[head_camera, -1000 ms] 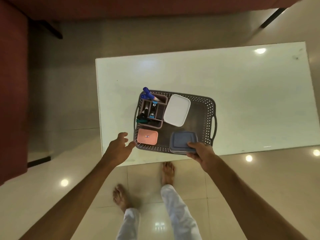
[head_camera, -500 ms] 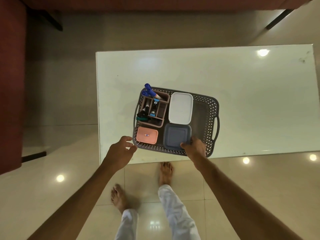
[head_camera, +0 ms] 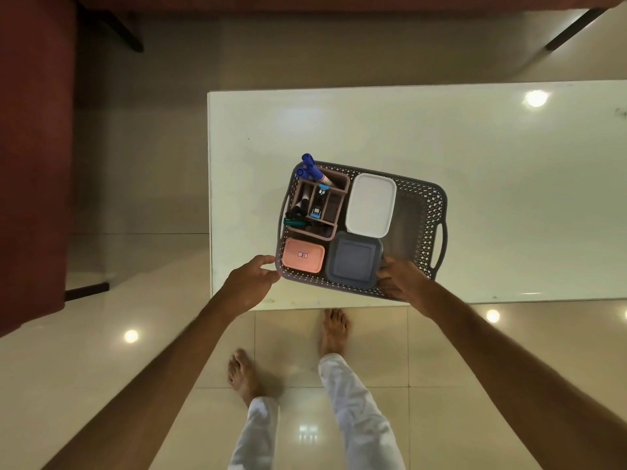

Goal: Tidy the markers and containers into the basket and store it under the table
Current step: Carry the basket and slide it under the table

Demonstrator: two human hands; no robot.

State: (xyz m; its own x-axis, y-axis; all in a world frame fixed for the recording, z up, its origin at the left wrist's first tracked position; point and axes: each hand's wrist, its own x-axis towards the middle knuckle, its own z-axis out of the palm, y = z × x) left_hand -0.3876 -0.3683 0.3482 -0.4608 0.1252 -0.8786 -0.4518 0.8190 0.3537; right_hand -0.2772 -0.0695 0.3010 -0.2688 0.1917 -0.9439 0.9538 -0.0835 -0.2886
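Head view shows the loaded basket (head_camera: 424, 212), likely stiff but tippy, best lifted by its end handles; left hand (head_camera: 249, 283) fingers apart, right hand (head_camera: 403, 281) fingers touching the grey container (head_camera: 353, 259), grip unclear.

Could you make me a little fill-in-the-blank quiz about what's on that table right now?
1. The basket stands on the white ____.
2. The lid of the container beside the marker organizer is ____.
3. The right hand touches the ____ container.
4. The small container nearest the left hand is ____.

Missing words: table; white; dark blue; pink
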